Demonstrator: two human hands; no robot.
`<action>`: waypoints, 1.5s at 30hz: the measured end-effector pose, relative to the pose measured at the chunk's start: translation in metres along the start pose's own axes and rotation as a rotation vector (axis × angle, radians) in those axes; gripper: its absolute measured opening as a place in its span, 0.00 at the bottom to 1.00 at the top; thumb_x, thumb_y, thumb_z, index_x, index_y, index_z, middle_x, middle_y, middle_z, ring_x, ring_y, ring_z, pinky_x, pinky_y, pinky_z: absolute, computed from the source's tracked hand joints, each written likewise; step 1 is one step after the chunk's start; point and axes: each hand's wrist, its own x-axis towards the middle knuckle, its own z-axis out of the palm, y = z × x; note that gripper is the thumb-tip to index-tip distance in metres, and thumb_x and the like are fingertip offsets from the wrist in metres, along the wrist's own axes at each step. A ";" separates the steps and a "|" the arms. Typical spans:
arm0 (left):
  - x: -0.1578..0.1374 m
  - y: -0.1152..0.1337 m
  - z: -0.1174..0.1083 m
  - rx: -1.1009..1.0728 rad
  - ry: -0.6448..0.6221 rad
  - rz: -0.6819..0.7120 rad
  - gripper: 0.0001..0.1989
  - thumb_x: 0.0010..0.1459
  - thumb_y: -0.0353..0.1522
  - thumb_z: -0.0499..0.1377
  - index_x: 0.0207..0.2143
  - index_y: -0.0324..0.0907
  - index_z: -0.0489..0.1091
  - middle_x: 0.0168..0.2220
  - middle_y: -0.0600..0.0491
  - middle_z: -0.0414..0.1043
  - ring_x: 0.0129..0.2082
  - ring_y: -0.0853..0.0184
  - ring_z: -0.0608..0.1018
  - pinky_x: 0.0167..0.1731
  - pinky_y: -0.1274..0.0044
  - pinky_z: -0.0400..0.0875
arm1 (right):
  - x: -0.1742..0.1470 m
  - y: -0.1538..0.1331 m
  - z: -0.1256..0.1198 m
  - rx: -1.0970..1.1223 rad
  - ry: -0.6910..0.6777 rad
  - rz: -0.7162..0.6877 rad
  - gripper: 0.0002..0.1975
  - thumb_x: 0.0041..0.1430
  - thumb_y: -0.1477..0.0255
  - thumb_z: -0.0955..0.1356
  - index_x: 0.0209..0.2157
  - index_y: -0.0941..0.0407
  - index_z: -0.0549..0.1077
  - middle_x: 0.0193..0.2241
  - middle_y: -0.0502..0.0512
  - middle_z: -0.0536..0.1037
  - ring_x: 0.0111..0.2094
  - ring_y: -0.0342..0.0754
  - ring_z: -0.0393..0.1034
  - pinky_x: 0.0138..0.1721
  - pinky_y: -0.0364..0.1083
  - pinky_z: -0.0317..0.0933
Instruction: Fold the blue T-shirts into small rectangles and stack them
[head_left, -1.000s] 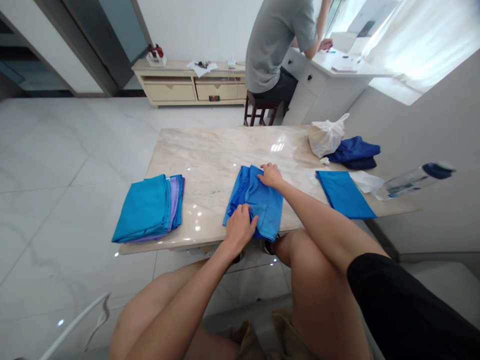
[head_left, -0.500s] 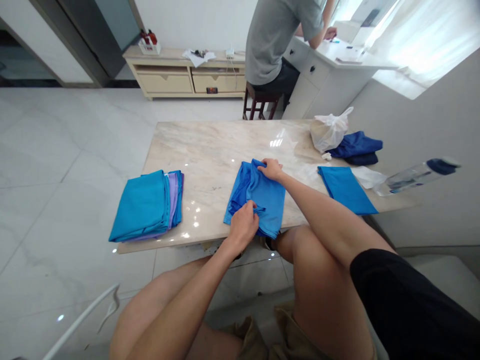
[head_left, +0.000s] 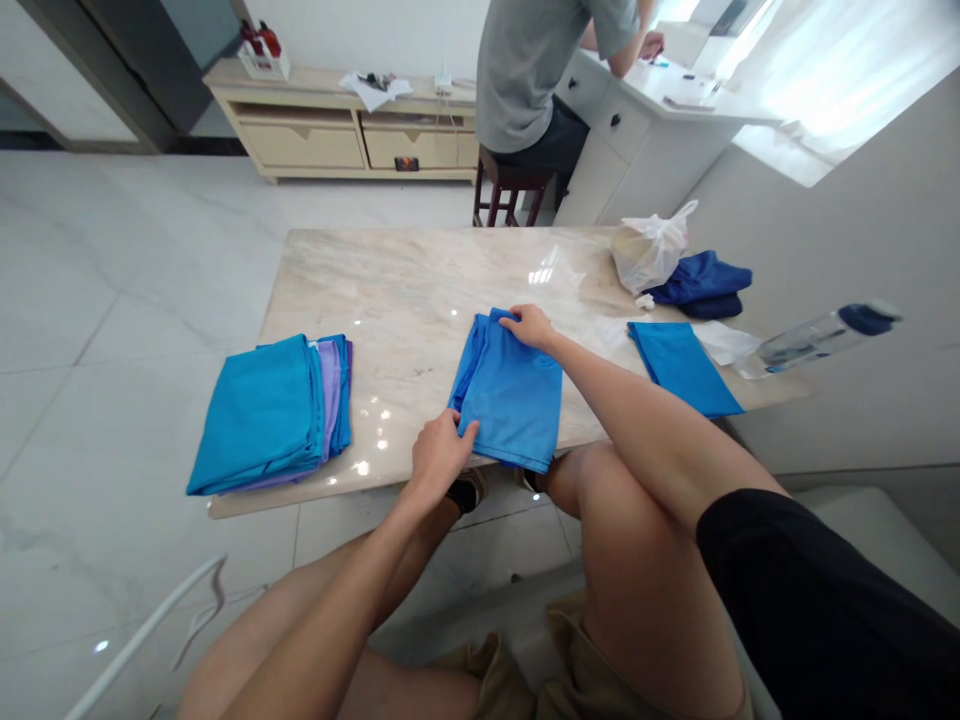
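A partly folded blue cloth garment [head_left: 514,400] lies on the marble table in front of me, its near edge hanging slightly over the table's front edge. My left hand [head_left: 442,450] pinches its near left corner between thumb and fingers. At the far edge, my right hand [head_left: 529,326] grips the fabric near the top, fingers curled onto it. The upper layer now lies mostly flat, with bunched folds showing along the left side. To the left sits a stack of folded cloths [head_left: 259,405], teal on top with lilac and blue below.
On the right of the table [head_left: 360,270] are a folded blue cloth [head_left: 682,368], a clear bottle [head_left: 814,342], a white plastic bag [head_left: 649,255] and dark blue fabric [head_left: 701,280]. Beyond, a person in a grey shirt [head_left: 525,80] sits on a stool by a white desk [head_left: 652,150].
My left hand has moved left and toward me, drawing the bunched top layer over to the left, so the garment's surface is flatter. My right hand stays at the far edge. The view has shifted slightly.
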 end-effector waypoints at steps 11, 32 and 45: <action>-0.006 -0.014 -0.021 -0.069 0.069 0.015 0.11 0.73 0.42 0.60 0.42 0.47 0.77 0.41 0.50 0.85 0.45 0.57 0.84 0.41 0.73 0.69 | 0.028 -0.014 0.016 0.243 0.089 -0.163 0.16 0.71 0.68 0.69 0.55 0.58 0.83 0.52 0.60 0.86 0.53 0.53 0.79 0.61 0.50 0.68; 0.001 -0.026 -0.033 0.344 0.021 -0.061 0.22 0.79 0.45 0.46 0.46 0.46 0.76 0.44 0.43 0.84 0.47 0.47 0.85 0.42 0.67 0.72 | 0.071 -0.011 -0.007 -0.068 -0.061 -0.265 0.13 0.74 0.67 0.72 0.49 0.60 0.86 0.47 0.61 0.88 0.47 0.53 0.80 0.53 0.46 0.68; 0.007 -0.015 -0.026 0.466 0.007 -0.005 0.19 0.79 0.39 0.45 0.56 0.43 0.73 0.54 0.40 0.80 0.50 0.50 0.86 0.44 0.67 0.75 | 0.019 0.030 -0.036 -0.394 -0.123 -0.071 0.12 0.73 0.69 0.70 0.50 0.57 0.85 0.52 0.68 0.86 0.54 0.61 0.81 0.54 0.52 0.72</action>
